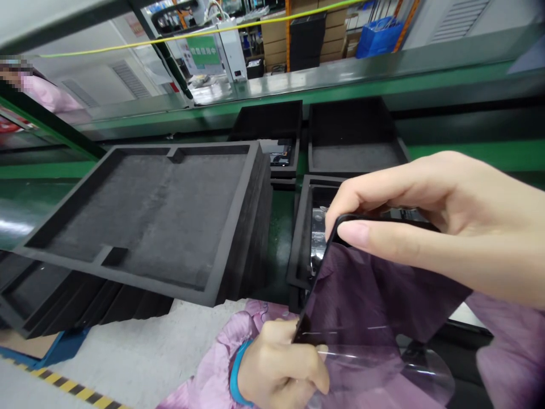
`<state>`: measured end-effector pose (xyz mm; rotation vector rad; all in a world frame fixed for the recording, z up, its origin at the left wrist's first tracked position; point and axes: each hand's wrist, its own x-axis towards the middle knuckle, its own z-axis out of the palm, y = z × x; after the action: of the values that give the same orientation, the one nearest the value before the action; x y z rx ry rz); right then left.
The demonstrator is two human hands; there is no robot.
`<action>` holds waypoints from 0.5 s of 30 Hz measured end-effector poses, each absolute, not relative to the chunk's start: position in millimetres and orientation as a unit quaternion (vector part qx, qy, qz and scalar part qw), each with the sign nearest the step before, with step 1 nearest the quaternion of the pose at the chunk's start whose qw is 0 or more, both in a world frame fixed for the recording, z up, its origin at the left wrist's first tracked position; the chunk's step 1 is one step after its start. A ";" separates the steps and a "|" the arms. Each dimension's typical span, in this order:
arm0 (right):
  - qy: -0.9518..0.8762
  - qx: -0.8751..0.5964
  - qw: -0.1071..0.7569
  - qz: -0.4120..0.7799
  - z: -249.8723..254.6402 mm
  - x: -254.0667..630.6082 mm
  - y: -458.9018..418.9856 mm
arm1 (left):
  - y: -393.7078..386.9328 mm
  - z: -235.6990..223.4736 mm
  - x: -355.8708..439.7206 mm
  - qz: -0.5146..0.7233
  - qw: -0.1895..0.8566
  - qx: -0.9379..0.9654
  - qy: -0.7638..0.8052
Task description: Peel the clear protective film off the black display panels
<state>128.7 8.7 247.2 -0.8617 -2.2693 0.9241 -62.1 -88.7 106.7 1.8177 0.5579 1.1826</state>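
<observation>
A thin, glossy dark display panel is tilted in front of me, mirroring pink cloth. My right hand grips its upper corner, with the thumb on the glossy face and the fingers behind. At the lower left corner of the panel, my left hand is closed, a blue band round its wrist. Its curled fingers pinch a clear plastic film that curves away from the panel's lower part. Part of the left fingertips is hidden behind the panel and film.
Left of the hands stands a tall stack of black foam trays. A lower stack of trays is beside it. Behind the panel, a tray holds film-covered parts. Farther back are another tray with a panel and a bare-bottomed tray.
</observation>
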 end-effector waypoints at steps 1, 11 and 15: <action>-0.839 -0.323 0.270 0.345 248.2 127.8 7.5 | -88.3 109.0 -60.8 0.508 0.426 0.717 0.214; -0.820 -0.341 0.278 0.366 250.3 125.0 3.1 | -76.5 108.9 -57.5 0.547 0.377 0.736 0.130; -0.819 -0.352 0.278 0.357 250.4 125.1 2.1 | -71.4 107.4 -57.5 0.547 0.374 0.739 0.119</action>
<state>125.1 2.1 250.4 -0.9457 -2.1990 0.9581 -57.5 -71.4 107.4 1.8933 0.3040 1.4010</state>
